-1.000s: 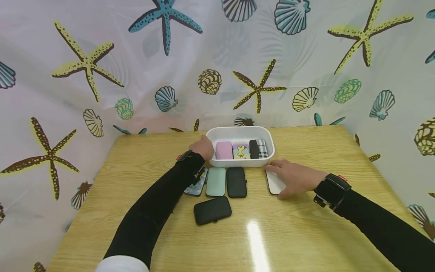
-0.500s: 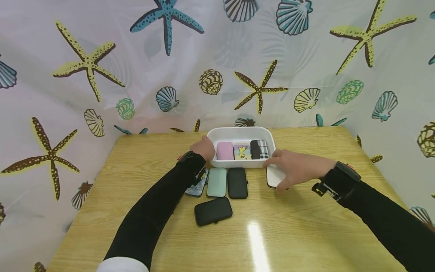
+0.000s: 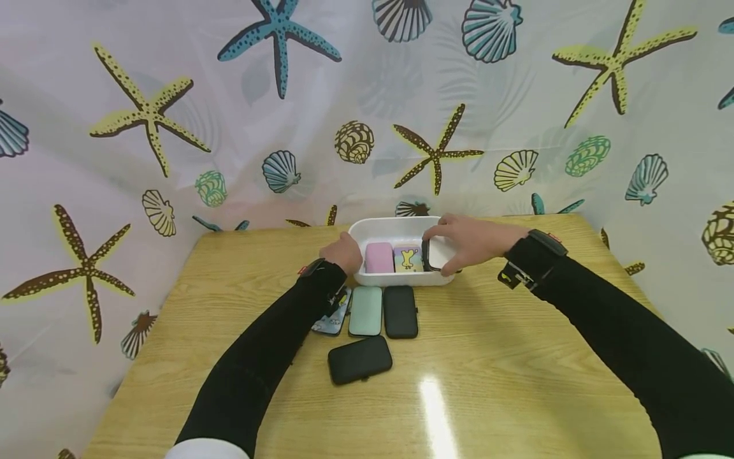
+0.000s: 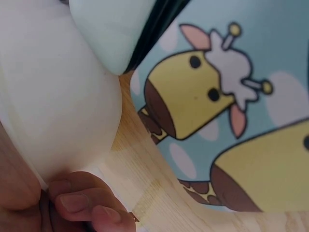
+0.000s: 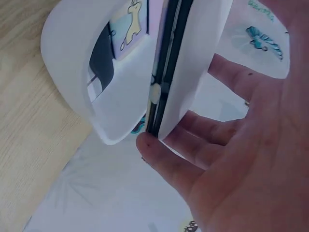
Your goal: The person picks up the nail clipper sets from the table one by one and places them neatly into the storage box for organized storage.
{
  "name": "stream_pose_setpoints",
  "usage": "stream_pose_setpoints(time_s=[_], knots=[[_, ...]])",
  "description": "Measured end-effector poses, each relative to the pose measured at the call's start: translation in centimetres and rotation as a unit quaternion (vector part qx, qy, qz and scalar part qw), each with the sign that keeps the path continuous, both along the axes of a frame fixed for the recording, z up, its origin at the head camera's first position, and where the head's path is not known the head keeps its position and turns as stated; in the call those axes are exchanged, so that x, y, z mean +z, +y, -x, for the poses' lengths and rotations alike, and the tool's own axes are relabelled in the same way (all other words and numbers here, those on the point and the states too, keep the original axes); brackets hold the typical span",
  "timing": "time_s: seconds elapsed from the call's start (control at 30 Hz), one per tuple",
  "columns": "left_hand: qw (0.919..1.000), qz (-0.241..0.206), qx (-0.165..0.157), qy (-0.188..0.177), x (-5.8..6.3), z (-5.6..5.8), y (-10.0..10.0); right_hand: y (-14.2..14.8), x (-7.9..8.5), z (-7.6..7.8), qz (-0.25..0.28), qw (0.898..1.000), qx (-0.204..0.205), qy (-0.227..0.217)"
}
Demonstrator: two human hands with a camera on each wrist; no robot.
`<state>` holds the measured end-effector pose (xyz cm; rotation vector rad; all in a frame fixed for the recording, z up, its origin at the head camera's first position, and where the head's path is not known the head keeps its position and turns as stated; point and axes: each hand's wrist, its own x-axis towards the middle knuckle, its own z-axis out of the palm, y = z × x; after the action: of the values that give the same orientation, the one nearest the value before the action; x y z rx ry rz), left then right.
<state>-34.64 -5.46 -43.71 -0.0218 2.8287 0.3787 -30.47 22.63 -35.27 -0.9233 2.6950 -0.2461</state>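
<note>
I've got the white clasp case (image 3: 440, 253) pinched in my right hand (image 3: 473, 239), thumb on the near edge, fingers on the far one, and it's right here over the right end of the white bin (image 3: 415, 278); whether it touches anything below, I can't tell. My left hand (image 3: 343, 252) is gripping the bin's left end, fingers curled at the wall. Inside the bin, the pink case (image 3: 379, 257) sits at the left, the pastel case with a yellow animal (image 3: 408, 259) just beside it, and the dark checked case (image 5: 104, 63) is next along, mostly hidden from above by what I'm holding. Out on the wooden table (image 3: 516, 357), just in front of the bin, there's the blue giraffe case (image 4: 193, 96) partly under my left wrist, then the mint case (image 3: 365, 310), then an upright black case (image 3: 401, 312), all side by side. Nearer me, a second black case (image 3: 360, 360) lies crosswise at a slant. Behind it all hangs the starfish-and-shell cloth (image 3: 229, 127).
</note>
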Motion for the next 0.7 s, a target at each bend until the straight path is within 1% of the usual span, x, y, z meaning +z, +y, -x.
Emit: stream_pose_setpoints(time_s=[0.17,0.33,0.47,0.6,0.7], knots=[[1.0000,0.003,-0.003,0.003,0.1,-0.1,0.0,-0.7,-0.7,2.6,-0.009,1.000,-0.015,-0.019],[1.0000,-0.001,0.001,0.003,0.0,-0.2,0.1,-1.2,-1.6,4.2,-0.017,0.999,-0.021,-0.031],[1.0000,-0.007,0.002,0.002,-0.2,-0.1,0.1,-1.6,-2.3,4.8,-0.025,0.999,-0.019,-0.036],[1.0000,-0.002,0.001,0.004,-0.4,0.2,0.0,-2.1,-3.0,5.0,-0.033,0.999,-0.010,-0.029],[1.0000,0.000,0.001,0.006,-0.6,0.3,-0.1,-2.4,-3.6,5.2,-0.030,0.999,-0.017,-0.027]])
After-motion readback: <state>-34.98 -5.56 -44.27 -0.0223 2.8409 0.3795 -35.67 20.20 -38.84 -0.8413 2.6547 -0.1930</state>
